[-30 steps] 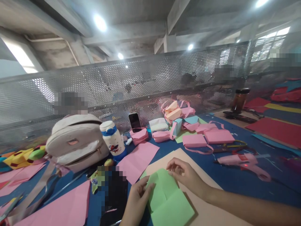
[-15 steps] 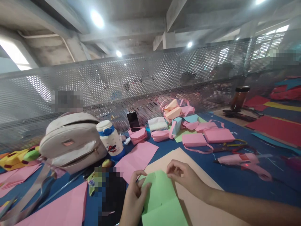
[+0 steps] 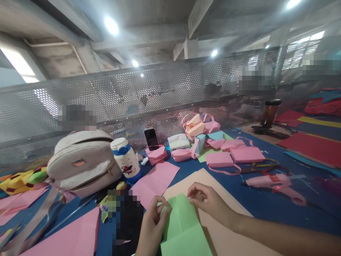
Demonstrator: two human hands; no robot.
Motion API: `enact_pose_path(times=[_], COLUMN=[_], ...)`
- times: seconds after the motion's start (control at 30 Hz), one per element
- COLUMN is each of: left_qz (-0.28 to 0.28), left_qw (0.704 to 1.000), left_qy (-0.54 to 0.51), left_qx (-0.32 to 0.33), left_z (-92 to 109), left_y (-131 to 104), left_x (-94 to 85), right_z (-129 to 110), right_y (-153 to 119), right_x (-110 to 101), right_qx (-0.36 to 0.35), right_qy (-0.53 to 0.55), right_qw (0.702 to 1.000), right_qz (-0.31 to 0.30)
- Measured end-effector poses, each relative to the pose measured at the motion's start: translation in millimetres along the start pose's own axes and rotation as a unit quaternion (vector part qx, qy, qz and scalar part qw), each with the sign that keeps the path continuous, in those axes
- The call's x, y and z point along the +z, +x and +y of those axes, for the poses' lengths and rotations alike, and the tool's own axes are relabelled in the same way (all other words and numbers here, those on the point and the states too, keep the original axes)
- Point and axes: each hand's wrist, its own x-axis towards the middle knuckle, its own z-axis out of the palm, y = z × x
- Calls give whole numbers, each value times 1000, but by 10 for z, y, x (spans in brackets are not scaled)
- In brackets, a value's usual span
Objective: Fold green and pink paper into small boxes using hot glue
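A creased piece of green paper (image 3: 183, 224) lies in front of me over a large peach sheet (image 3: 223, 224). My left hand (image 3: 156, 220) is closed on the green paper's left edge, its thumb and fingers bent around that side. On the upper right corner, my right hand (image 3: 202, 195) pinches the same paper between curled fingers and thumb. A fold line crosses the paper, and its near part runs out of the bottom of the view. Beyond my hands lies a pink sheet (image 3: 157, 177).
A pink glue gun (image 3: 277, 185) with a lit red light lies to the right, near scissors (image 3: 266, 167). Small pink paper bags (image 3: 221, 161) lie behind. A white bottle (image 3: 126, 161), a backpack (image 3: 82, 163) and a phone (image 3: 150, 138) stand before the perforated metal screen (image 3: 170, 85).
Both hands stay at the green paper with hardly any movement. The left fingertips have shifted slightly in toward the paper's upper left edge.
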Motion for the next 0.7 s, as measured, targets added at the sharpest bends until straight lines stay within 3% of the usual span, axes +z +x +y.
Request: enact_pose_path(times=[0.27, 0.57, 0.7], left_qz=[-1, 2, 26], left_qw=[999, 1000, 1000], left_qy=[-38, -12, 4], left_qx=[-17, -17, 13], left_z=[33, 10, 50], left_y=[-30, -3, -8], left_x=[35, 31, 35], right_z=[39, -42, 12], right_y=[11, -8, 4], right_x=[5, 3, 13], right_qx=[3, -5, 0], right_qy=[12, 3, 20], right_qw=[1000, 1000, 1000], right_qz=[-4, -14, -14])
